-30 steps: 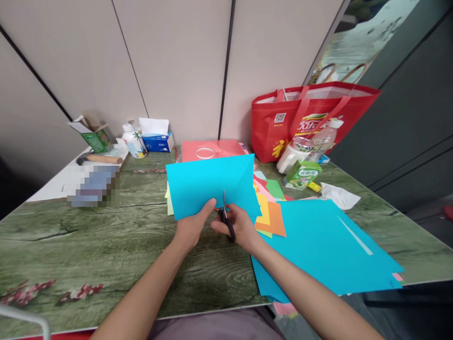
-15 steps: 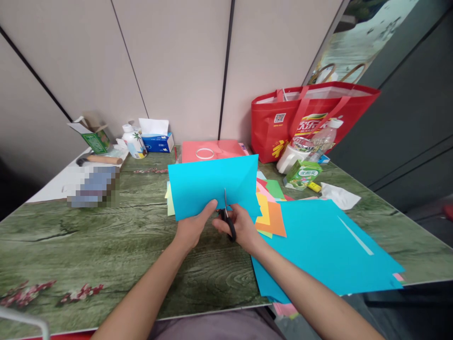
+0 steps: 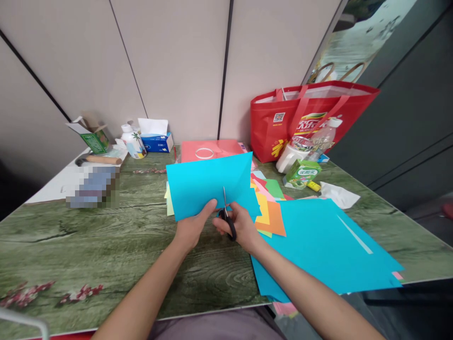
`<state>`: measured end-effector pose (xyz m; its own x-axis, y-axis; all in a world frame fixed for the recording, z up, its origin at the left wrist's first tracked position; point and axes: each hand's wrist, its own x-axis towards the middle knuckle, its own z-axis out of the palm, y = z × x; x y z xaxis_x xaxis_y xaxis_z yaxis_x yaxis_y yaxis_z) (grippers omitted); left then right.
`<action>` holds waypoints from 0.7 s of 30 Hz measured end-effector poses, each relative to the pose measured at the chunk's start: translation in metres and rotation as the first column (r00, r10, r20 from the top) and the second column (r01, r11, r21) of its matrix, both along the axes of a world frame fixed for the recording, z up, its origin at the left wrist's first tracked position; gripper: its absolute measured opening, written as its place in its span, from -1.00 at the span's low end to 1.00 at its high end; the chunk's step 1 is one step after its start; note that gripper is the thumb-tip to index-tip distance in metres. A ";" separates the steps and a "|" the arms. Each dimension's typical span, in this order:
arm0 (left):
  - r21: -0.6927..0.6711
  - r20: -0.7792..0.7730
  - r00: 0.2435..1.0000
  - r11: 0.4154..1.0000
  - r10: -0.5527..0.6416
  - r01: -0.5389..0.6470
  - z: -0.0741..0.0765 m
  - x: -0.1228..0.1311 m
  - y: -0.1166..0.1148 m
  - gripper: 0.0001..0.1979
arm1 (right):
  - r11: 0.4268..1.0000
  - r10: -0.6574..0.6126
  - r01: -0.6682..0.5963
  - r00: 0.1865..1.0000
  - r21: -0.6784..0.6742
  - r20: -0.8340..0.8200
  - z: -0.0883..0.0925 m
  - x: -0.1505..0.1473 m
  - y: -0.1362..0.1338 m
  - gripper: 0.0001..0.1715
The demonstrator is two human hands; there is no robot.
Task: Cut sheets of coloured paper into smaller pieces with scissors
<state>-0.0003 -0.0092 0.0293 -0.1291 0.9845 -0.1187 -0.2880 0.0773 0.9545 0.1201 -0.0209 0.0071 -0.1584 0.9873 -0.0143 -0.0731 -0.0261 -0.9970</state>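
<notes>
My left hand (image 3: 193,227) pinches the lower edge of a blue sheet of paper (image 3: 205,184), held up above the table. My right hand (image 3: 240,225) grips black-handled scissors (image 3: 226,215), whose blades point up into the sheet's lower edge just right of my left thumb. The sheet is slit there, and its right part hangs slightly apart. Both hands are closed round what they hold.
A large blue sheet (image 3: 325,245) lies at the right on the green wood-pattern table (image 3: 106,236), with orange and other coloured scraps (image 3: 272,215) behind my right hand. Further back stand a red bag (image 3: 307,115), a red folder with a tape ring (image 3: 212,150), a tissue box (image 3: 155,139) and bottles.
The scissor blades have crept a little further up into the blue sheet. The hands and paper have hardly shifted otherwise.
</notes>
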 end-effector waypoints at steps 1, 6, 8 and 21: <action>-0.003 0.002 1.000 1.000 0.001 -0.001 0.000 0.000 0.000 -0.36 | 1.000 0.000 0.000 1.000 -0.001 0.004 0.000 0.000 0.000 -0.50; -0.001 0.031 0.999 1.000 -0.016 0.016 0.001 0.000 -0.001 -0.38 | 1.000 0.001 -0.001 1.000 -0.004 0.006 0.001 0.001 0.000 -0.48; 0.018 0.045 0.999 0.999 -0.032 0.031 0.002 0.001 -0.001 -0.38 | 1.000 -0.005 0.005 1.000 -0.018 0.020 0.003 0.000 0.000 -0.47; 0.009 0.072 0.994 0.997 -0.079 0.079 0.001 0.000 0.000 -0.39 | 1.000 0.008 -0.008 1.000 0.011 0.016 0.005 0.000 -0.001 -0.47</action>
<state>-0.0005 -0.0093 0.0303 -0.0422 0.9920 -0.1187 -0.3496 0.0966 0.9319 0.1204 -0.0217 0.0116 -0.1659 0.9861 -0.0063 -0.0571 -0.0160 -0.9982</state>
